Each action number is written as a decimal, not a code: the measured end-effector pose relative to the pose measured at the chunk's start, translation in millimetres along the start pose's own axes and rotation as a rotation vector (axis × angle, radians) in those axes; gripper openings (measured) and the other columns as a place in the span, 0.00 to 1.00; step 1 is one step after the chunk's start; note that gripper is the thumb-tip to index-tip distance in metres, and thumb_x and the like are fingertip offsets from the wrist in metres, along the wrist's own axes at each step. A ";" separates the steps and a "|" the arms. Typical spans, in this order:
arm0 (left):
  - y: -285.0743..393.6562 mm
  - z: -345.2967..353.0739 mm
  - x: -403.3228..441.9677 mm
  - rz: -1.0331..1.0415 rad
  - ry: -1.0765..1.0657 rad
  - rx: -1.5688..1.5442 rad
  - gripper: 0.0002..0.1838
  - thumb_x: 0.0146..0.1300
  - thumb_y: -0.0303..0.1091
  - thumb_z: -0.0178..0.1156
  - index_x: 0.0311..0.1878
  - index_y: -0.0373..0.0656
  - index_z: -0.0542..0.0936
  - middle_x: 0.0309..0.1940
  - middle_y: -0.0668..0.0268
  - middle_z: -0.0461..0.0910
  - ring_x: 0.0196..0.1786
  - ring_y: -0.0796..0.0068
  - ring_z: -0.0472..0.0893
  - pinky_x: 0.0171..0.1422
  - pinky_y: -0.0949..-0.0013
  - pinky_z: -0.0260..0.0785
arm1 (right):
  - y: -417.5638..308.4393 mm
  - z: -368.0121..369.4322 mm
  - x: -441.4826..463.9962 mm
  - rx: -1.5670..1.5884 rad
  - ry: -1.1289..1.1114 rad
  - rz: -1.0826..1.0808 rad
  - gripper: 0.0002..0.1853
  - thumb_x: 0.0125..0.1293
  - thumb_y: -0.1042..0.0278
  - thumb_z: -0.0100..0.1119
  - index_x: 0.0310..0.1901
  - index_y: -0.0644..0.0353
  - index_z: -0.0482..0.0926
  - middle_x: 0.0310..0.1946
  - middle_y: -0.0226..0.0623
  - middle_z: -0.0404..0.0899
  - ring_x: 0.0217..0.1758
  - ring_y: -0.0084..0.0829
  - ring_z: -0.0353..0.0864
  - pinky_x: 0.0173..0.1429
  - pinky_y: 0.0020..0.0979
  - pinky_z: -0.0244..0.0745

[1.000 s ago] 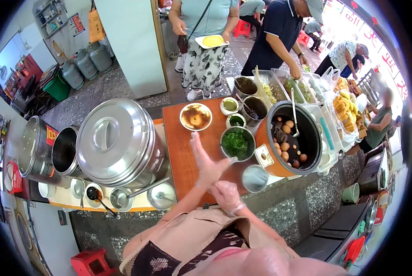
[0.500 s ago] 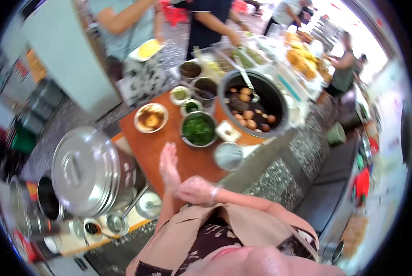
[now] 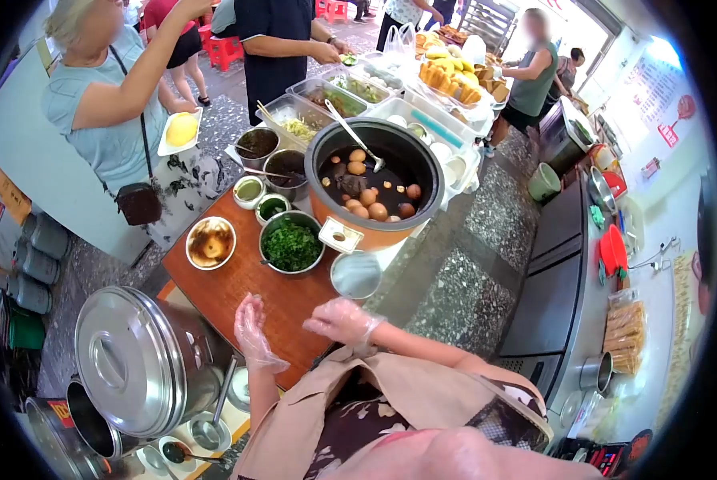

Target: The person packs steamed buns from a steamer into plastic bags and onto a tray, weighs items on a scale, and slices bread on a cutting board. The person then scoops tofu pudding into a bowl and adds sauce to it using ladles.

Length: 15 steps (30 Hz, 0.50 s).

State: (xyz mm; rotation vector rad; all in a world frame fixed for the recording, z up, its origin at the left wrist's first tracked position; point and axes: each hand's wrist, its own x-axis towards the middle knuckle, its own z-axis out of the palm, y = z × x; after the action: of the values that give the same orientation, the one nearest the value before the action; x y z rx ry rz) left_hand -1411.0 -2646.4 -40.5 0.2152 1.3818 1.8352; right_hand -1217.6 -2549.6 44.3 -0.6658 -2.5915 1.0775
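Note:
Both of my hands wear clear plastic gloves and are held apart over the near edge of the brown table (image 3: pixel 230 280). My left hand (image 3: pixel 254 330) is raised with its fingers up and slightly bent, holding nothing. To its right, my right hand (image 3: pixel 341 322) has its fingers curled together, and nothing shows in them. Just beyond the hands are a metal bowl of chopped green herbs (image 3: pixel 292 244) and a metal cup (image 3: pixel 356 274). A white bowl with brown sauce residue (image 3: pixel 210 242) lies further left.
A large pot of eggs in dark liquid (image 3: pixel 378 180), with a ladle, stands at the table's far right. At left is a big lidded steel pot (image 3: pixel 130 360). A person holding a yellow item on a tray (image 3: pixel 180 134) stands across. Steel counters (image 3: pixel 550 264) line the right.
My right hand has come off my left wrist and moved away to the right. My left hand has shifted left and lower. The view has turned, bringing the people across into fuller sight.

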 end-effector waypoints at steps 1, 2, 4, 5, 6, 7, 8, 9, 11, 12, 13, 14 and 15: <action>-0.9 1.8 -0.6 0.006 -0.014 0.013 0.17 0.69 0.39 0.52 0.58 0.46 0.73 0.51 0.67 0.78 0.53 0.76 0.75 0.57 0.72 0.62 | -1.5 -12.7 2.3 0.038 0.020 0.059 0.14 0.64 0.57 0.56 0.31 0.62 0.78 0.27 0.47 0.78 0.34 0.47 0.78 0.39 0.43 0.73; -1.4 3.8 -0.9 0.003 -0.017 0.015 0.17 0.69 0.39 0.52 0.58 0.46 0.73 0.51 0.67 0.78 0.53 0.76 0.75 0.57 0.72 0.62 | 5.1 -23.8 6.0 0.120 0.185 0.043 0.11 0.64 0.59 0.55 0.37 0.59 0.78 0.29 0.46 0.78 0.37 0.44 0.80 0.44 0.42 0.74; 4.4 10.5 -4.9 0.045 -0.024 0.037 0.17 0.69 0.38 0.53 0.58 0.45 0.73 0.49 0.68 0.79 0.51 0.77 0.76 0.56 0.73 0.63 | -4.3 -95.8 25.6 -0.108 0.281 0.345 0.13 0.62 0.61 0.57 0.45 0.58 0.76 0.27 0.44 0.79 0.33 0.42 0.81 0.39 0.39 0.76; 8.0 10.6 -7.4 0.042 -0.026 0.044 0.17 0.69 0.38 0.53 0.58 0.45 0.73 0.49 0.68 0.79 0.51 0.77 0.76 0.56 0.73 0.63 | 36.9 -110.8 35.6 -0.125 0.622 0.168 0.19 0.60 0.61 0.58 0.52 0.57 0.73 0.23 0.41 0.79 0.26 0.41 0.80 0.36 0.36 0.76; 12.6 11.9 -8.7 0.054 -0.025 0.068 0.16 0.69 0.38 0.53 0.57 0.45 0.73 0.49 0.69 0.79 0.51 0.78 0.76 0.55 0.74 0.63 | 38.1 -152.2 44.3 -0.085 0.702 0.233 0.26 0.59 0.60 0.59 0.59 0.56 0.70 0.22 0.39 0.80 0.22 0.39 0.79 0.34 0.35 0.76; 15.5 14.3 -8.3 0.067 -0.024 0.088 0.16 0.69 0.38 0.53 0.57 0.45 0.73 0.48 0.69 0.79 0.50 0.78 0.77 0.54 0.75 0.64 | 38.2 -192.4 46.9 0.050 0.770 0.273 0.30 0.59 0.58 0.59 0.62 0.58 0.67 0.24 0.41 0.80 0.27 0.36 0.81 0.37 0.36 0.77; 16.2 14.9 -6.8 0.073 -0.026 0.081 0.16 0.69 0.38 0.53 0.57 0.45 0.73 0.48 0.69 0.79 0.50 0.78 0.77 0.54 0.75 0.64 | 27.4 -235.8 54.0 -0.147 0.818 0.359 0.31 0.59 0.55 0.59 0.62 0.62 0.66 0.26 0.45 0.81 0.34 0.37 0.83 0.43 0.37 0.76; 16.9 11.6 -6.2 0.083 -0.022 0.105 0.16 0.69 0.38 0.53 0.57 0.44 0.73 0.49 0.69 0.79 0.51 0.78 0.77 0.54 0.75 0.64 | 15.0 -272.5 61.9 -0.124 0.802 0.408 0.34 0.59 0.54 0.59 0.63 0.64 0.65 0.27 0.47 0.81 0.38 0.38 0.83 0.48 0.37 0.74; 18.5 7.0 -5.2 0.094 -0.022 0.132 0.16 0.69 0.37 0.53 0.57 0.44 0.74 0.49 0.68 0.78 0.51 0.78 0.77 0.54 0.75 0.65 | 70.8 -335.6 85.9 -0.305 0.951 0.248 0.35 0.58 0.56 0.59 0.65 0.63 0.62 0.27 0.46 0.80 0.35 0.35 0.80 0.44 0.35 0.73; 18.1 4.0 -4.7 0.105 -0.029 0.132 0.16 0.69 0.37 0.53 0.57 0.44 0.74 0.49 0.68 0.78 0.51 0.78 0.77 0.53 0.74 0.65 | 97.7 -365.6 97.6 -0.371 1.004 0.209 0.37 0.58 0.56 0.59 0.66 0.63 0.60 0.25 0.43 0.79 0.30 0.30 0.78 0.39 0.32 0.72; 17.7 2.9 -3.7 0.117 -0.035 0.130 0.16 0.69 0.37 0.53 0.57 0.44 0.74 0.49 0.68 0.78 0.51 0.77 0.77 0.53 0.74 0.65 | 94.6 -373.4 98.4 -0.377 1.012 0.224 0.38 0.58 0.56 0.60 0.67 0.63 0.59 0.22 0.38 0.78 0.24 0.25 0.75 0.34 0.29 0.72; 16.6 3.9 -1.3 0.123 -0.033 0.126 0.16 0.69 0.37 0.53 0.57 0.44 0.74 0.49 0.68 0.78 0.51 0.77 0.77 0.53 0.74 0.65 | 90.2 -380.6 99.1 -0.383 1.019 0.239 0.39 0.58 0.56 0.60 0.68 0.64 0.57 0.18 0.32 0.77 0.18 0.19 0.73 0.28 0.26 0.71; 14.7 4.7 -0.3 0.112 -0.022 0.122 0.16 0.68 0.36 0.53 0.57 0.44 0.74 0.49 0.68 0.79 0.51 0.77 0.77 0.54 0.74 0.65 | 57.5 -373.9 88.4 -0.392 1.005 0.322 0.40 0.58 0.56 0.60 0.68 0.65 0.56 0.19 0.32 0.77 0.18 0.19 0.72 0.28 0.26 0.71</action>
State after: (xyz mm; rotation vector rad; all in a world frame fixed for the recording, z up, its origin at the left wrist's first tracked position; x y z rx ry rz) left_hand -1415.4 -2644.3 -25.9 0.3818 1.4940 1.8342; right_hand -1126.9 -2244.6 267.2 -1.3194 -1.8092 0.1457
